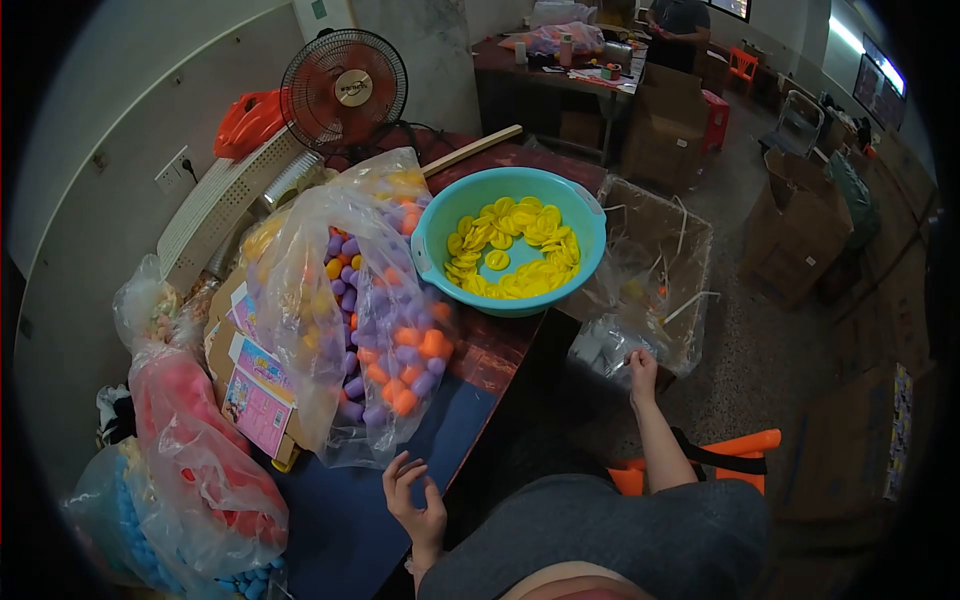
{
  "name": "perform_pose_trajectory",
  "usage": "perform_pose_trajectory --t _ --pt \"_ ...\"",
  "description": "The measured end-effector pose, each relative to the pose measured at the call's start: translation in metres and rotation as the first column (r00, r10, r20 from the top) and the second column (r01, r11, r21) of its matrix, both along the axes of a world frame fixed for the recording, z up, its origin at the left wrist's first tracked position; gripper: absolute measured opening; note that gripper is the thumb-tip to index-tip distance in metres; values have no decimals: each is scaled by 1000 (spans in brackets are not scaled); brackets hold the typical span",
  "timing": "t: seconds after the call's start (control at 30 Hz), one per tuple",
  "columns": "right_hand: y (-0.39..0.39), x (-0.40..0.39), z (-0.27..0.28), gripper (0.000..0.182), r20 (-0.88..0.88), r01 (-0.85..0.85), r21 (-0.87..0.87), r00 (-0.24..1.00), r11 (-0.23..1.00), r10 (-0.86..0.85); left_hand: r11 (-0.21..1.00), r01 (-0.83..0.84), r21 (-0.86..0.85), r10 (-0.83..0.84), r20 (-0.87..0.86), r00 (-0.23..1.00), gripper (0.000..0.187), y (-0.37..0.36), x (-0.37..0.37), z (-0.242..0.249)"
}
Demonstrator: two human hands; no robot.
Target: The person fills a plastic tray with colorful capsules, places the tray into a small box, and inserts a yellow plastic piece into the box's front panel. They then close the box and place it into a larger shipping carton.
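Observation:
My left hand [414, 508] hovers over the front edge of the blue-topped table [430, 420], fingers apart and holding nothing. Closest to it is a large clear plastic bag [350, 400] full of purple, orange and yellow plastic pieces. Out to the right, my right hand [643, 376] is closed in a pinch at the edge of a crinkled clear plastic bag [606, 345], beside an open carton [690, 330] lined with plastic. A turquoise basin [510, 300] with many yellow round plastic pieces [530, 222] stands at the table's corner.
Pink printed cards [258, 410] and bags of pink [200, 430] and blue pieces lie at the left. Behind are a fan [345, 90], an orange bag [248, 125] and a wooden stick [472, 150]. Cardboard boxes [795, 225] stand on the right. A person [680, 30] is at a far table.

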State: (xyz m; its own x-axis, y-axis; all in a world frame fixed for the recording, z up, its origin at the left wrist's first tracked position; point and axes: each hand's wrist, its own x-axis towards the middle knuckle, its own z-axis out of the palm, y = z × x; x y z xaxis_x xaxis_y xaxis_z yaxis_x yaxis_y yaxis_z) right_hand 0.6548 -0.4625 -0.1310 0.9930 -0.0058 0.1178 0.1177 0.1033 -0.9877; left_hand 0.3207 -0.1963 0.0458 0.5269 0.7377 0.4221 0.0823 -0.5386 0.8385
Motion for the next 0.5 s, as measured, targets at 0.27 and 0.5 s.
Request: perform_pose_trajectory --t 0.27,0.5 --pt "-20 23 35 24 -254 254 389 954 886 -162 972 230 54 -229 -22 973 17 -10 40 6" --pt "-6 -7 99 26 504 568 -341 783 749 -365 849 495 184 -490 -76 869 23 -8 69 19"
